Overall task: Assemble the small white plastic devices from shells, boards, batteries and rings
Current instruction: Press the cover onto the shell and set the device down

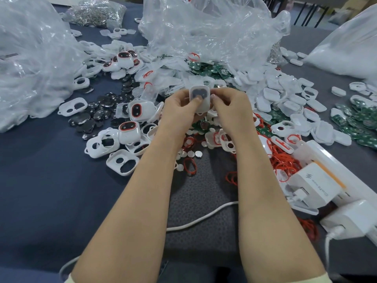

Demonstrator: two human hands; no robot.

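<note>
Bare forearms [142,201]; left hand [179,111] and right hand [228,109] together pinch a glossy, rounded white shell [201,94].

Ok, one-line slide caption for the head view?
The left hand and right hand hold a white shell with a dark insert over a table strewn with loose shells, green boards and red rings.

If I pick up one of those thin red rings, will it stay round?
Probably not: the red rings lie bent in tangled, uneven loops, so one likely flops. They look thin, so probably light. Tangled like that, several may lift together.
</note>
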